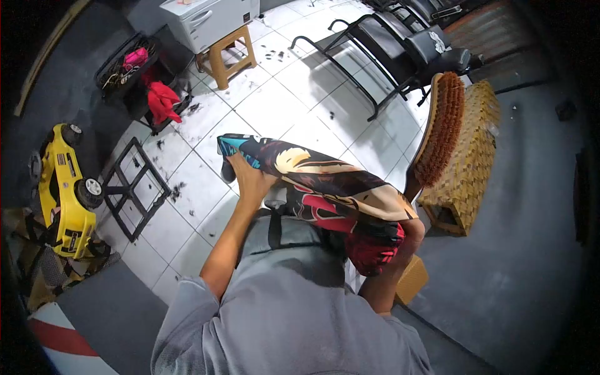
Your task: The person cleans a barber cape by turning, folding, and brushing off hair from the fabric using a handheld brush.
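Observation:
A patterned cloth (pixel 331 178) in black, cream, red and blue stretches across in front of my body. My left hand (pixel 250 179) is closed on its left end, near the blue part. The cloth's right end drapes over my right wrist and forearm, and a red and black bunch (pixel 375 250) of fabric hangs below it. My right hand is hidden under the cloth, so its fingers do not show. Just beyond that end, a brush (pixel 442 128) with reddish-brown bristles stands upright beside a woven box (pixel 469 162).
Black chairs (pixel 387 50) stand at the upper right. A white box (pixel 209 22) rests on a tan stool (pixel 228 56). At left are a yellow toy car (pixel 65 187), a black frame (pixel 135 187) and a red cloth (pixel 164 103). Dark clumps dot the tiled floor (pixel 269 103).

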Available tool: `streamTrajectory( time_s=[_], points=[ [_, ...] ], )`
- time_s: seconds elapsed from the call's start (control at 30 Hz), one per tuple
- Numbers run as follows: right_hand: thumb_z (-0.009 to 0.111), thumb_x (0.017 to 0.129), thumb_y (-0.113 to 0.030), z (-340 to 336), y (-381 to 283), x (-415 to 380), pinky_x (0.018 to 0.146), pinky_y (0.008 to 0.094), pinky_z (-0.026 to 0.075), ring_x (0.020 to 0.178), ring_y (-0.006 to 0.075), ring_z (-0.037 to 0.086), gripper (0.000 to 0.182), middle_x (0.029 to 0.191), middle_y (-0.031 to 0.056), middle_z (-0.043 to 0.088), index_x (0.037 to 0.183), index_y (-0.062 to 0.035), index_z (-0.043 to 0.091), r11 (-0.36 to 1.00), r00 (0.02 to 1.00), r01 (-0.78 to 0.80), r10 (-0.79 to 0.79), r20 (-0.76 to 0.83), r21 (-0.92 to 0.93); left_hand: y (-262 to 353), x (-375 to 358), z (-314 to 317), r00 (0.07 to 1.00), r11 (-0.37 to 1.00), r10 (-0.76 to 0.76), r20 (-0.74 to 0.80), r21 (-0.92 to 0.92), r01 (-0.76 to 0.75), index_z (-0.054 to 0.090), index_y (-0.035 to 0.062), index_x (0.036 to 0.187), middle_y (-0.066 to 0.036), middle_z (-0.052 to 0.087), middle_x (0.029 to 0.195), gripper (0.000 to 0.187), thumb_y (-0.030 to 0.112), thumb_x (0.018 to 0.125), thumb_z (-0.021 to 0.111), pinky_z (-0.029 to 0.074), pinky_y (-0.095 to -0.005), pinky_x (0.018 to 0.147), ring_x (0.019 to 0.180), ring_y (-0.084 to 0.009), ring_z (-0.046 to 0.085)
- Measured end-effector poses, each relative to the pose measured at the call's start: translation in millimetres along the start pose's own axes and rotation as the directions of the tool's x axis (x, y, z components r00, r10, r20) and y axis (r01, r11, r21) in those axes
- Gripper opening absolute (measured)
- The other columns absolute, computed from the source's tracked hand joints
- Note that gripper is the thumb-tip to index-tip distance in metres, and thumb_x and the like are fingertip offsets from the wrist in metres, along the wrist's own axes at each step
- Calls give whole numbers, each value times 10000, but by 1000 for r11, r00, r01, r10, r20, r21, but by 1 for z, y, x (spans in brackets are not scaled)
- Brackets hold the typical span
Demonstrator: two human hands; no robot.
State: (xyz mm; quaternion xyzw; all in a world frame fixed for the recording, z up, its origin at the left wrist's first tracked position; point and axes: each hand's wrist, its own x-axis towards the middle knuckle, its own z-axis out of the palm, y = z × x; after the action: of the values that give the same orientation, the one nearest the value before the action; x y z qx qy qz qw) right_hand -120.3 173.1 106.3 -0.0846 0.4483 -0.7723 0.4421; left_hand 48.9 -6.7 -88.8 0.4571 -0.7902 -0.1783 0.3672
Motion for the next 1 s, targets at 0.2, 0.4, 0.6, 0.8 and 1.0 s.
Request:
streamTrajectory(
  time_s=[0.2,0.4,0.6,0.8,1.0],
  points=[
    [548,749,-70,8,-17,6,841,315,467,945,232,582,463,1027,179,559,1163,82,407,983,997,74,-76,-4,-170,3,10,-10,975,815,-209,-72,-564,133,147,-25,1371,-188,355,1272,863,54,676,652,367,-341,952,1139,-271,424],
    [664,766,-63,-13,-9,14,749,289,496,855,180,594,415,961,116,581,1111,9,444,854,970,191,-241,-41,-485,56,25,-70,974,581,-220,-60,-810,81,218,26,1309,-130,439,1193,697,18,764,653,408,-284,903,1053,-196,501],
    [802,638,-115,-9,25,18,873,319,444,954,166,555,647,1038,77,555,1155,2,432,769,979,198,-124,162,-607,116,38,-100,996,770,34,82,-638,27,466,7,1123,-110,551,996,469,1,688,641,458,-282,772,887,-186,564],
    [778,592,-69,15,58,13,841,281,438,967,148,533,677,1060,83,543,1162,31,425,669,928,322,-81,364,-670,148,39,-112,911,833,331,248,-530,-158,568,33,1012,-110,484,784,449,-6,582,692,460,-335,567,657,-269,539],
    [505,612,66,12,91,25,708,281,468,762,182,617,300,789,117,616,907,19,534,464,934,276,-336,121,-842,129,51,-140,915,859,301,267,-493,-139,639,60,935,-90,526,740,392,-59,566,583,442,-291,584,659,-223,549]
  ],
)
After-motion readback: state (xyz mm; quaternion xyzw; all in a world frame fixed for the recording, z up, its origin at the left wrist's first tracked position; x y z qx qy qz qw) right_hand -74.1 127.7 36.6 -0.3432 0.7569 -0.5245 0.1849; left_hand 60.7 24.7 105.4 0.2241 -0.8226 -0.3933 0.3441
